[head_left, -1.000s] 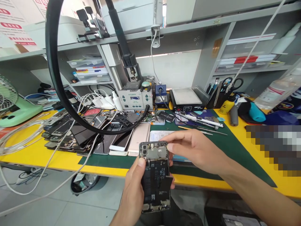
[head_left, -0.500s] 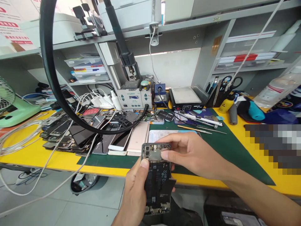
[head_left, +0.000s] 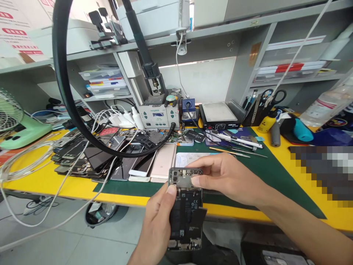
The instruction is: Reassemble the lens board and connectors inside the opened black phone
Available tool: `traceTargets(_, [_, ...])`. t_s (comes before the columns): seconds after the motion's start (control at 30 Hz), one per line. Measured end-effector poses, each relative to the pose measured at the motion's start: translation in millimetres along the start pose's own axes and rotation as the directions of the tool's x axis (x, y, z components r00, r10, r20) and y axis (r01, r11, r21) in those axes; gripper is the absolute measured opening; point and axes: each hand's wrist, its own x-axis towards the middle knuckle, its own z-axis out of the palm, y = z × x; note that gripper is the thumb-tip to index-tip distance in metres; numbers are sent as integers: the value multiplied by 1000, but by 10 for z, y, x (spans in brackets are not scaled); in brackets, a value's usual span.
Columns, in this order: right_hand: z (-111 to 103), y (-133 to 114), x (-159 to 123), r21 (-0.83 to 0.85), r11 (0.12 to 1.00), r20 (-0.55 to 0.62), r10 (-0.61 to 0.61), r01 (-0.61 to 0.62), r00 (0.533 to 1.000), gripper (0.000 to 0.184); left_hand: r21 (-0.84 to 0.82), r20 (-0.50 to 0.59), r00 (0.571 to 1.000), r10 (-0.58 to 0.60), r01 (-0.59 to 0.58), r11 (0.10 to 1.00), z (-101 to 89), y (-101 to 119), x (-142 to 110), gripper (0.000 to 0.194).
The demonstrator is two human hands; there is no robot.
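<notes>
An opened smartphone (head_left: pixel 184 217) with its back cover off is held upright before me, over the bench's front edge. Its black battery, the camera lenses near the top left and the metal-shielded board are exposed. A dark flap sticks out at its right side. My left hand (head_left: pixel 160 217) grips the phone from the left, thumb on the edge below the cameras. My right hand (head_left: pixel 220 180) is closed on the phone's upper right, its thumb pressing on the board shield and its fingers behind the top edge.
A green mat (head_left: pixel 264 180) covers part of the yellow bench. Several phones, including a pink-gold one (head_left: pixel 163 162), lie behind my hands. Tweezers (head_left: pixel 250 151), a soldering station (head_left: pixel 158 116) and a black hose (head_left: pixel 59 66) are farther back. A bin (head_left: pixel 100 213) stands on the floor.
The view has shifted slightly, so everything sits a little farther right. Both hands keep the same grip on the phone.
</notes>
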Motion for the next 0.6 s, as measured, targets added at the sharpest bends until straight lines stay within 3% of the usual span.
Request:
traceTargets(0.1, [-21,-8,1,-55,998,6,-3,3,1000,28,132,100,984,150,-162,978,-174,33,80,30])
traceTargets(0.17, [-26,-9,4,-64,998,35,14,-12,999,28,189,123,967,222,-243,952,-289,51,133,41])
traceTargets(0.3, [-29,8,17,-18,999,74,42,-41,996,28,220,166,963,214,-247,944,-399,72,196,44])
traceTargets(0.6, [-38,40,2,24,998,125,51,-54,991,28,221,226,954,199,-249,943,-368,119,154,37])
